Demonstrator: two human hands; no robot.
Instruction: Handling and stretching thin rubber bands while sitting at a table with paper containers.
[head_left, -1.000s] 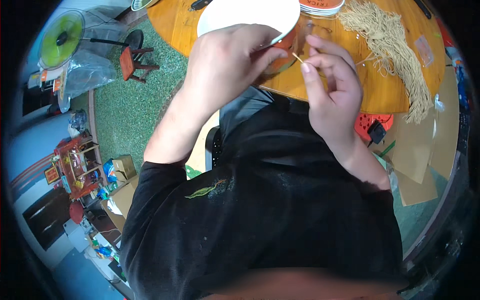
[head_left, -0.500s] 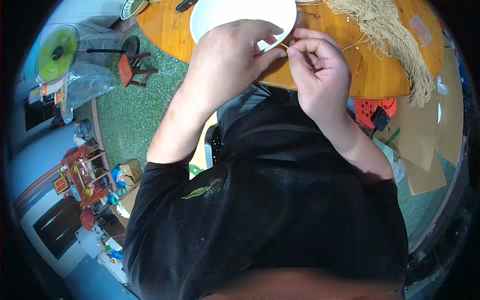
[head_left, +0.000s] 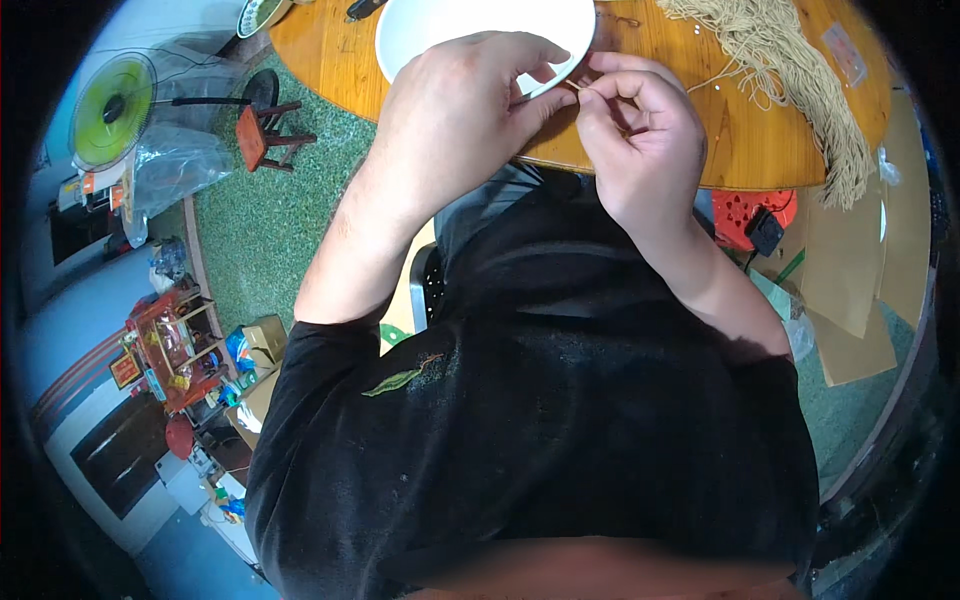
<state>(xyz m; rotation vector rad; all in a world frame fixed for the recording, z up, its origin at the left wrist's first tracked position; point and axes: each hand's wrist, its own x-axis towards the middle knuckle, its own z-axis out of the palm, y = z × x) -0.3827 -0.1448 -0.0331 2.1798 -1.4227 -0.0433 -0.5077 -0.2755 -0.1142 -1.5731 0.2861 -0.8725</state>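
Note:
My left hand [head_left: 460, 115] and my right hand [head_left: 640, 140] meet fingertip to fingertip at the near edge of a round wooden table [head_left: 740, 150]. Between them they pinch a thin tan strand [head_left: 577, 88]. My left fingers lie over the rim of a white bowl [head_left: 470, 25] just beyond them. A thick bundle of tan strands [head_left: 810, 75] lies on the table to the right of my right hand, with loose ends trailing toward it. My black shirt fills the lower part of the view.
A small red wooden stool [head_left: 265, 135] and a green fan [head_left: 110, 110] stand on the green floor at the left. Under the table's right side sit a red plastic crate [head_left: 745, 212] and flat cardboard pieces [head_left: 850, 270]. A cluttered red shelf [head_left: 175, 345] is at lower left.
My right hand has risen and closed in on my left fingertips. The table, bowl and strand bundle have slid toward the top of the view.

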